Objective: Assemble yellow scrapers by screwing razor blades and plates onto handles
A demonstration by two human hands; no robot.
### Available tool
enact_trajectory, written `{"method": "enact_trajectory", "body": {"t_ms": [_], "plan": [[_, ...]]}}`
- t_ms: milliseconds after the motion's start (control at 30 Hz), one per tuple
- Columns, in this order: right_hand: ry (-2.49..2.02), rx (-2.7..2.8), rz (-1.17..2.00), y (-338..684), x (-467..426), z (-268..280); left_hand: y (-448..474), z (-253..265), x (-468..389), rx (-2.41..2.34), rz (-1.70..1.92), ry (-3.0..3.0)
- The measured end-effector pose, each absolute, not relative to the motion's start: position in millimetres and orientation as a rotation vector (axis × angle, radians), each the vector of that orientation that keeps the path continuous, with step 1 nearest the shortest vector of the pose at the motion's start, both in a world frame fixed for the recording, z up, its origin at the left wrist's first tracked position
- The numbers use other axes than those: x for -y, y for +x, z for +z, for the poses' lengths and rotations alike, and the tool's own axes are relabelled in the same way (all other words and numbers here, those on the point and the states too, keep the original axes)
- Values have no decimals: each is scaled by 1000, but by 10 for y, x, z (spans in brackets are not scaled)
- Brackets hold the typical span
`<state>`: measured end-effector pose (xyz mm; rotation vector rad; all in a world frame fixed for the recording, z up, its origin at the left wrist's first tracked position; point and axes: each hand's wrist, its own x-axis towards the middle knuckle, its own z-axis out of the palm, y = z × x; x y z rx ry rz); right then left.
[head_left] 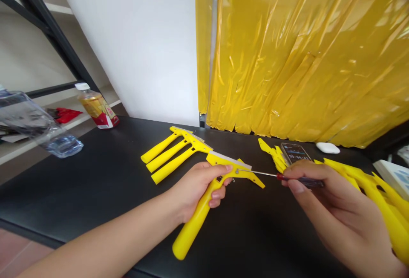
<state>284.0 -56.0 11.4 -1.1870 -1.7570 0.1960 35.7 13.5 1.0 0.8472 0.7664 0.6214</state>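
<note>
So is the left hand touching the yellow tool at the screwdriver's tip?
Touching. The head view shows the left hand gripping the yellow tool, thumb laid on its face, fingers curled behind.

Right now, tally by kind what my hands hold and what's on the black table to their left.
Yellow plastic long-handled tools: 4 (3 lying together, 1 in your left hand)
Thin metal-shafted screwdriver with a red-and-dark handle: 1, in your right hand
Plastic bottles: 2 (clear bottle, red-and-gold-labelled bottle)
Total: 7
</note>
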Motion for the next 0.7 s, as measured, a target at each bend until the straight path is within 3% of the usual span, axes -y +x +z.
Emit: {"method": "enact_trajectory", "body": {"t_ms": [700], "plan": [[-1014, 2134, -108, 2880, 616, 166, 371, 36, -86, -905, 716, 1030]]}}
